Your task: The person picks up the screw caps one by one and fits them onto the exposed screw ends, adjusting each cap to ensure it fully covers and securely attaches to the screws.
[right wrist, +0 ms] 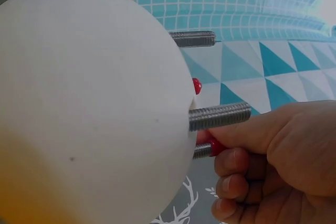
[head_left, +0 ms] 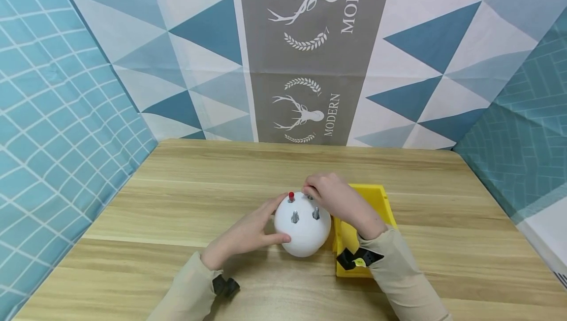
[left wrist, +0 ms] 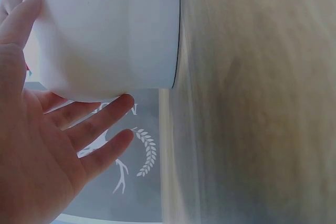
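A white dome-shaped object (head_left: 305,237) stands on the table, with threaded metal studs (right wrist: 220,116) sticking out of its top. My left hand (head_left: 250,232) holds its side, thumb at the front and fingers spread round the back. A red cap (head_left: 291,195) sits on the far left stud. At the far right stud (right wrist: 202,151), my right hand (head_left: 336,200) pinches a second red cap (right wrist: 216,147) on the stud's tip between thumb and curled index finger. The two nearer studs, one of them the near left stud (head_left: 295,217), are bare metal.
A yellow tray (head_left: 385,203) stands just right of the dome, partly hidden under my right forearm. The wooden table (head_left: 177,183) reaches back to a patterned cloth wall (head_left: 310,65). Both sleeves carry dark wrist devices.
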`<state>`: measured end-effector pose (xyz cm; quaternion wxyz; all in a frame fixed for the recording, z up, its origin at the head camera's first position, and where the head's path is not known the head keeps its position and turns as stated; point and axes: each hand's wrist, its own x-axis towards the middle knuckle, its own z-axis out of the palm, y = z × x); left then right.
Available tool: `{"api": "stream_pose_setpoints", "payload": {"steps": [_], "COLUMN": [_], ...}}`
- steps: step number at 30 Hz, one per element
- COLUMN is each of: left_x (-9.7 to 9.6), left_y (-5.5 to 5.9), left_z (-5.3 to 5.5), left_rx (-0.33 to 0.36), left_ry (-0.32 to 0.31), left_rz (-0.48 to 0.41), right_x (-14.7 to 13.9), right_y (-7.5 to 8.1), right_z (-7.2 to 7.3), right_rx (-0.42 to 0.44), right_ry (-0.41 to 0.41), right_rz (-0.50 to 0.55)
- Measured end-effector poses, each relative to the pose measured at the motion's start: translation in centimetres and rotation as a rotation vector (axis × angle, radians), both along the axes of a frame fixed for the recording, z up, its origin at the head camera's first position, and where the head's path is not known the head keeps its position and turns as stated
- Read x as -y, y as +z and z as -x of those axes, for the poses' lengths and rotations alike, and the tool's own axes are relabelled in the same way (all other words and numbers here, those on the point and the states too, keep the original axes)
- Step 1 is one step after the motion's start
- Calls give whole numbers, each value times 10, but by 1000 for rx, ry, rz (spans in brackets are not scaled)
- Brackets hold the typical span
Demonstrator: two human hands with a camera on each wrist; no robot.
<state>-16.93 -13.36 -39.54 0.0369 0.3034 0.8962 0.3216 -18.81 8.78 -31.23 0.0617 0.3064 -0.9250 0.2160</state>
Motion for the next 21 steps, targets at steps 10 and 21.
{"api": "stream_pose_setpoints", "payload": {"steps": [10, 21], "left_x": [0, 0], "left_y": [-1, -2], "left_z": [1, 1], "left_rx": [9, -1], "left_ry": [2, -4], "left_rz": [-14, -15], "right_x": [0, 0], "right_y": [-5, -6], "right_z": [2, 2], "right_rx": [-33, -48], "right_ry": [21, 36], "right_rz": [5, 4]}}
